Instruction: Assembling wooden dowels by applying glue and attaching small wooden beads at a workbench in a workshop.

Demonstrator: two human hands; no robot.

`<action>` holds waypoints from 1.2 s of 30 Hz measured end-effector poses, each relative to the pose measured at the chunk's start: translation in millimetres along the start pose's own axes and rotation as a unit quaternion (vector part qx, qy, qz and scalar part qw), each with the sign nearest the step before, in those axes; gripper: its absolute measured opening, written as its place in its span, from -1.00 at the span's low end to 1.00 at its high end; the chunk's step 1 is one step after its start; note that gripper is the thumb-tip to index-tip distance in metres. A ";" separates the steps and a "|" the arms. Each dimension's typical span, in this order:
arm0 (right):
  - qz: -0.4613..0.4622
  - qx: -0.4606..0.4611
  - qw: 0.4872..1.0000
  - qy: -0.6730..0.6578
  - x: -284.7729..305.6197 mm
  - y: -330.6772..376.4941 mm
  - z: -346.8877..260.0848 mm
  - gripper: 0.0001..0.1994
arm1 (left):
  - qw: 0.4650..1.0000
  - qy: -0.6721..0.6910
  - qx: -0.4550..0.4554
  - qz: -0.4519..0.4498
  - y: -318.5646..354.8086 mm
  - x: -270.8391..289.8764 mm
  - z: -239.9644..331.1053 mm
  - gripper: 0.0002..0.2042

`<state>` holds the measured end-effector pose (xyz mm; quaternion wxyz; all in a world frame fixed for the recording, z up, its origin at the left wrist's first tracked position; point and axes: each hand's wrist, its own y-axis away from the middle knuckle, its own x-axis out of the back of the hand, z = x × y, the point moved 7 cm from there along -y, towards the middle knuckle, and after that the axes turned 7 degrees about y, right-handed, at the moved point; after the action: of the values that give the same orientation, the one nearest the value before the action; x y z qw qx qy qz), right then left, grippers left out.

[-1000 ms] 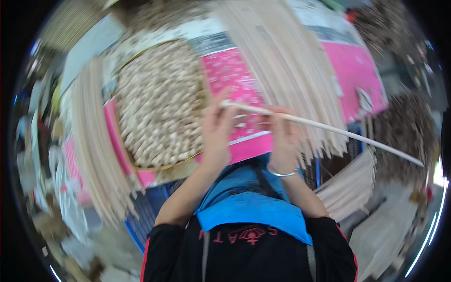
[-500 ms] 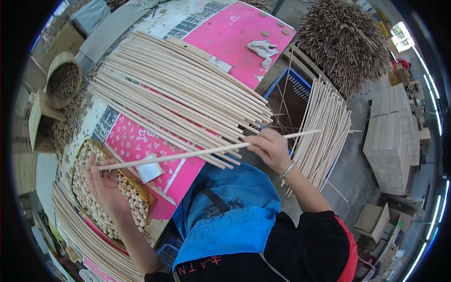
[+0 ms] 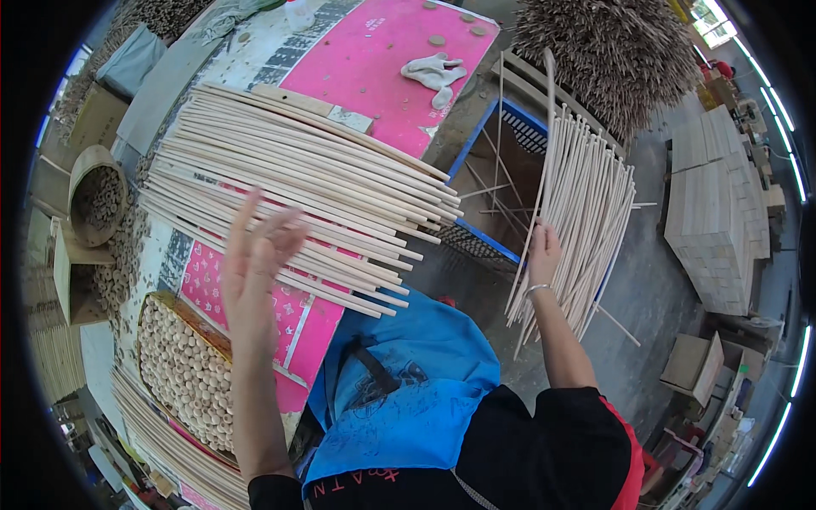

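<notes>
My right hand (image 3: 544, 251) is closed on a long pale wooden stick (image 3: 548, 127), which stands nearly lengthwise along the left side of a heap of similar sticks (image 3: 591, 195). That heap lies across a blue plastic crate (image 3: 482, 242). Nothing is in my left hand (image 3: 255, 272), whose fingers are spread and slightly blurred. It hovers over the near left part of a wide bundle of wooden sticks (image 3: 306, 170) on the worktable. Small round wooden balls (image 3: 183, 365) fill a shallow yellow-rimmed tray (image 3: 191, 316) to the left of my left forearm.
A pink sheet (image 3: 382, 51) covers part of the table, with a white glove (image 3: 433, 72) on it. Far left, a tipped round container (image 3: 89, 174) holds small brown pieces. Beyond the crate rises a big brown bundle of sticks (image 3: 608, 59); pale wood stacks (image 3: 714, 212) stand at right.
My right hand has carried the stick from across my front to the heap on the crate, turning it lengthwise. My left hand has let go of its end and risen away from the ball tray.
</notes>
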<state>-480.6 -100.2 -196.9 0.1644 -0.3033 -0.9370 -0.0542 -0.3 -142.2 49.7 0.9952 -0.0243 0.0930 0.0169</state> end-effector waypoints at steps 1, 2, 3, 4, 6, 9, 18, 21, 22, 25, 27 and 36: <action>0.064 0.025 0.996 0.051 24.3 -21.1 54.1 -0.73 | 0.999 0.012 0.035 -0.017 5.7 2.9 -14.1 -0.48; 0.102 -0.005 0.986 0.133 45.0 -34.0 89.8 -0.73 | 0.997 0.021 0.070 -0.020 15.4 12.5 -26.0 -0.51; 0.133 -0.031 0.966 0.218 67.2 -41.5 116.4 -0.71 | 0.997 0.003 0.083 -0.003 24.4 21.5 -31.2 -0.55; 0.191 0.000 0.962 0.194 89.9 -47.4 129.3 -0.69 | 0.996 0.013 0.092 0.015 30.0 25.6 -33.3 -0.56; 0.174 -0.116 0.930 0.304 122.2 -73.1 151.5 -0.68 | 0.993 0.006 0.104 0.064 43.1 47.1 -32.8 -0.59; 0.154 -0.067 0.929 0.329 123.4 -101.7 135.6 -0.55 | 0.987 0.015 0.086 0.135 73.8 87.3 -26.6 -0.62; -0.337 0.305 0.887 0.082 -171.5 86.0 -247.7 -0.74 | 0.955 -0.005 0.038 0.295 143.6 152.9 -30.7 -0.68; -0.394 0.412 0.804 0.170 -221.4 145.1 -261.5 -0.80 | 0.957 -0.017 0.025 0.287 152.0 162.2 -26.2 -0.69; -0.378 0.460 0.775 0.211 -232.6 155.5 -262.6 -0.81 | 0.953 -0.009 0.019 0.301 159.6 167.4 -24.7 -0.69; -0.394 0.408 0.798 0.204 -253.3 154.5 -245.5 -0.83 | 0.940 -0.038 0.008 0.338 186.6 188.8 -15.8 -0.70; -0.392 0.400 0.801 0.210 -255.5 144.1 -232.9 -0.84 | 0.931 -0.062 0.003 0.360 202.7 207.9 -15.7 -0.70; -0.411 0.375 0.792 0.250 -265.0 148.6 -234.3 -0.79 | 0.828 -0.492 -0.016 0.266 180.6 221.3 -10.7 -0.78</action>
<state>-127.0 -172.9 -66.7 0.4562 0.2199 -0.8463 0.1654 208.2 44.0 -10.0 0.8654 -0.0034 -0.4069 0.2925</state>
